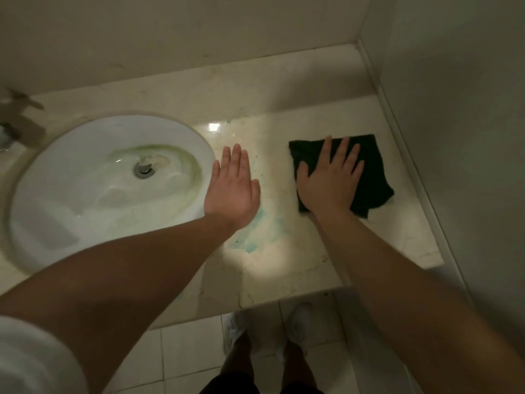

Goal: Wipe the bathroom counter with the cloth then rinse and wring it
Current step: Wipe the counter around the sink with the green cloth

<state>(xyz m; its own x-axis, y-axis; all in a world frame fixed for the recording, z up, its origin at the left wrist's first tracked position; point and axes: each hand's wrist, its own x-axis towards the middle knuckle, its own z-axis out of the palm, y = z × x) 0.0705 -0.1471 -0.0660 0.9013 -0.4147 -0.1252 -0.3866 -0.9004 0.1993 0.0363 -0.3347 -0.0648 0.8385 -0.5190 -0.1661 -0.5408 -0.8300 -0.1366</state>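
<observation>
White sleeve near left. Left hand flat, fingers straight, beside sink. Right hand spread wide, pressing dark cloth on worktop, far right. Wiping step; blue smears (unwiped) likely call for a leftward pass.

Pale marble counter under dark cloth, blue smears

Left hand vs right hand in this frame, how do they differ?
The left hand holds nothing; the right hand presses flat on the dark cloth. The left hand's fingers lie together; the right hand's are spread. The left hand is by the sink rim, next to the teal smears; the right hand is nearer the side wall. Shared: both are palm down with straight fingers, over the counter.
</observation>
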